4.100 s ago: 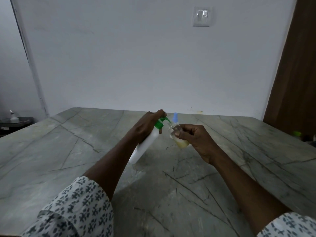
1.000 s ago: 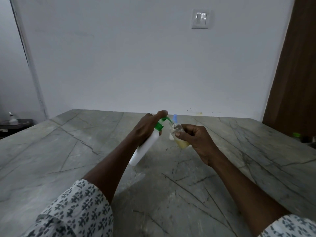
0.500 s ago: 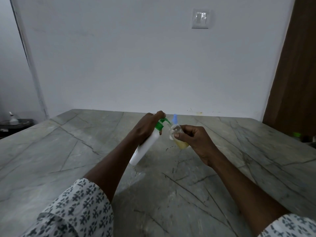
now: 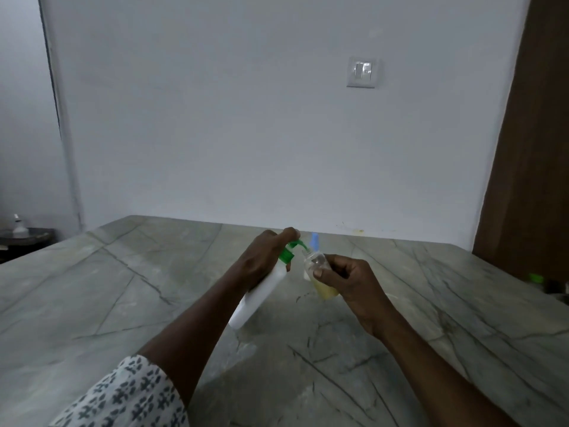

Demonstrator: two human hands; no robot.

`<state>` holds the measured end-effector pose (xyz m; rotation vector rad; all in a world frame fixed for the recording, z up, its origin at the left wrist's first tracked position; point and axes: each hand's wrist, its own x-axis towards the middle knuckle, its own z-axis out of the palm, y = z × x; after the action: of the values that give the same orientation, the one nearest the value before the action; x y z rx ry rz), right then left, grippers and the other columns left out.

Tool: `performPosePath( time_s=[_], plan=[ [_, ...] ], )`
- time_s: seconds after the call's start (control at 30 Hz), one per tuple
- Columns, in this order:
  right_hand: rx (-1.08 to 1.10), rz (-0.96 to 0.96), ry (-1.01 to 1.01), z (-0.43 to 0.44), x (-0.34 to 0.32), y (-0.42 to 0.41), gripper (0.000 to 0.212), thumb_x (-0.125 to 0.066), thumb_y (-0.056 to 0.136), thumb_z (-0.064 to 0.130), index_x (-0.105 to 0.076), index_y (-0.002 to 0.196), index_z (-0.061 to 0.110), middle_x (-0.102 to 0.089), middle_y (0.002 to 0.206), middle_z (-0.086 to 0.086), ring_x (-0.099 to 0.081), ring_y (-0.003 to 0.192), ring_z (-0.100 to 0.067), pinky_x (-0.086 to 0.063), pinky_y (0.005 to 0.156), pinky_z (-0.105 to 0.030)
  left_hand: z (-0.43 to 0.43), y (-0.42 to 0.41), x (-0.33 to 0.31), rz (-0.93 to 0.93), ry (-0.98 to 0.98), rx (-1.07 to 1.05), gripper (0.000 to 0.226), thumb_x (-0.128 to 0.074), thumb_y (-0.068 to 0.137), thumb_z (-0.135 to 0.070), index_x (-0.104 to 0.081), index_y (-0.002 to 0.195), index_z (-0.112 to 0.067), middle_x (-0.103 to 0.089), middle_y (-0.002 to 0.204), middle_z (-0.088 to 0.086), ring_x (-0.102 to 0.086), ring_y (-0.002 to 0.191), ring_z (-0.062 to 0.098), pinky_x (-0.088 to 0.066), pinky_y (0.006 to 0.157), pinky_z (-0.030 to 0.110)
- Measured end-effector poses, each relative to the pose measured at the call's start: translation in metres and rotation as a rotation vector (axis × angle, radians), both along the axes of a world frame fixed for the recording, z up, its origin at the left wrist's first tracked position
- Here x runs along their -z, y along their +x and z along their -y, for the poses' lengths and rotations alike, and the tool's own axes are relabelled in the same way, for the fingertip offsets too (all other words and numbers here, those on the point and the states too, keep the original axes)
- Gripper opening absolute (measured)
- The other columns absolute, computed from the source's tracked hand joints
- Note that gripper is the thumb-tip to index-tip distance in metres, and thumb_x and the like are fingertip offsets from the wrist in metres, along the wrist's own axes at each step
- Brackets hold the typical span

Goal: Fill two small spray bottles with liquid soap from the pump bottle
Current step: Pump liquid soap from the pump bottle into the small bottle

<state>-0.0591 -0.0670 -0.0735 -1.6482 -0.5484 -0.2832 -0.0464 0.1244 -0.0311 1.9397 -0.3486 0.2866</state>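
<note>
- Pump bottle point(image 4: 261, 298), white, tilted over mid-table point(image 4: 123, 288), green pump head point(image 4: 291, 249) at mouth of small spray bottle point(image 4: 317, 263) just right of it.
- Left hand point(image 4: 264, 258) fingers clamped round pump bottle's neck, forefinger on pump head.
- Right hand point(image 4: 349, 282) fingers curled round small spray bottle, yellowish soap point(image 4: 326, 291) inside.
- Blue-capped bottle point(image 4: 314, 241) just behind, mostly hidden.

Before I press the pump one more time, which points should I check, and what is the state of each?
1. Left hand grips the pump bottle, finger on its head: ok.
2. Right hand holds the small bottle: ok.
3. Green spout points at the small bottle's mouth: ok.
4. Room above the yellow soap: ok.
5. Blue-topped thing behind, full or not: cannot tell.
</note>
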Motion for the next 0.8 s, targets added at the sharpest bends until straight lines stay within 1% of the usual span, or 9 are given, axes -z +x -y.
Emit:
performPosePath(
  time_s=[0.07, 0.17, 0.3, 0.4, 0.47, 0.53, 0.63, 0.73, 0.8],
  plan=[
    [0.007, 0.001, 0.001, 0.0004, 0.0013, 0.0000, 0.022, -0.070, 0.085, 0.012, -0.074, 0.107, 0.011, -0.076, 0.096, -0.002, -0.071, 0.085, -0.012, -0.053, 0.072, -0.022, -0.0005, 0.0024, 0.0024, -0.005, 0.017, 0.000, 0.069, -0.046, 0.082, -0.060, -0.071, 0.077, 0.004, -0.067, 0.064, 0.010, -0.059, 0.051, 0.014, -0.048, 0.064, 0.028],
    [0.013, 0.009, 0.009, 0.0016, 0.0021, 0.0005, 0.023, -0.068, 0.085, 0.011, -0.073, 0.108, 0.011, -0.076, 0.096, -0.001, -0.071, 0.085, -0.012, -0.053, 0.071, -0.022, -0.0004, 0.0050, 0.0043, -0.002, 0.041, -0.008, 0.070, -0.046, 0.087, -0.064, -0.071, 0.070, 0.000, -0.068, 0.062, 0.008, -0.060, 0.053, 0.014, -0.048, 0.067, 0.030],
    [0.021, 0.032, 0.015, -0.0004, 0.0014, 0.0002, 0.023, -0.068, 0.085, 0.010, -0.072, 0.107, 0.015, -0.076, 0.095, 0.004, -0.071, 0.080, -0.006, -0.052, 0.066, -0.017, -0.0023, 0.0062, 0.0054, -0.011, 0.017, -0.002, 0.079, -0.046, 0.075, -0.073, -0.073, 0.080, 0.000, -0.069, 0.063, 0.007, -0.061, 0.054, 0.015, -0.049, 0.067, 0.031],
    [0.019, 0.040, 0.031, -0.0029, 0.0016, 0.0005, 0.023, -0.068, 0.085, 0.009, -0.072, 0.105, 0.017, -0.075, 0.092, 0.011, -0.070, 0.079, -0.003, -0.052, 0.065, -0.014, -0.0034, 0.0059, 0.0059, -0.019, 0.007, -0.002, 0.072, -0.047, 0.082, -0.068, -0.072, 0.078, 0.000, -0.068, 0.063, 0.007, -0.061, 0.054, 0.016, -0.049, 0.067, 0.031],
    [0.015, 0.044, 0.046, -0.0045, 0.0017, -0.0003, 0.022, -0.068, 0.085, 0.009, -0.072, 0.104, 0.018, -0.076, 0.089, 0.011, -0.071, 0.079, -0.004, -0.052, 0.066, -0.014, -0.0035, 0.0042, 0.0048, -0.027, -0.012, -0.005, 0.068, -0.047, 0.082, -0.064, -0.072, 0.082, -0.001, -0.069, 0.065, 0.009, -0.061, 0.056, 0.018, -0.049, 0.067, 0.031],
    [0.008, 0.044, 0.048, -0.0062, 0.0015, -0.0018, 0.021, -0.069, 0.085, 0.010, -0.073, 0.103, 0.018, -0.077, 0.090, 0.007, -0.071, 0.082, -0.007, -0.054, 0.069, -0.016, -0.0027, 0.0013, 0.0025, -0.026, -0.040, -0.008, 0.062, -0.048, 0.081, -0.059, -0.072, 0.083, -0.002, -0.069, 0.067, 0.012, -0.060, 0.058, 0.022, -0.049, 0.067, 0.033],
    [0.013, 0.046, 0.032, -0.0069, 0.0028, -0.0027, 0.020, -0.068, 0.085, 0.011, -0.074, 0.104, 0.014, -0.076, 0.095, 0.001, -0.071, 0.086, -0.011, -0.055, 0.073, -0.020, -0.0015, -0.0028, -0.0001, -0.022, -0.035, -0.009, 0.052, -0.048, 0.086, -0.054, -0.069, 0.074, -0.008, -0.067, 0.066, 0.013, -0.059, 0.057, 0.023, -0.047, 0.066, 0.033],
    [0.040, 0.046, 0.017, -0.0069, 0.0024, -0.0032, 0.023, -0.067, 0.086, 0.012, -0.072, 0.109, 0.011, -0.075, 0.097, 0.000, -0.071, 0.085, -0.010, -0.055, 0.076, -0.020, -0.0017, -0.0012, 0.0015, -0.033, -0.011, -0.013, 0.062, -0.047, 0.083, -0.063, -0.071, 0.072, -0.006, -0.069, 0.066, 0.012, -0.060, 0.057, 0.022, -0.048, 0.069, 0.035],
    [0.040, 0.043, 0.028, -0.0064, 0.0019, -0.0037, 0.022, -0.067, 0.086, 0.012, -0.071, 0.108, 0.013, -0.075, 0.095, 0.002, -0.070, 0.082, -0.006, -0.054, 0.072, -0.017, -0.0022, 0.0022, 0.0035, -0.047, 0.014, -0.012, 0.076, -0.046, 0.076, -0.074, -0.072, 0.080, -0.002, -0.070, 0.069, 0.014, -0.062, 0.059, 0.022, -0.050, 0.073, 0.037]
  ],
)
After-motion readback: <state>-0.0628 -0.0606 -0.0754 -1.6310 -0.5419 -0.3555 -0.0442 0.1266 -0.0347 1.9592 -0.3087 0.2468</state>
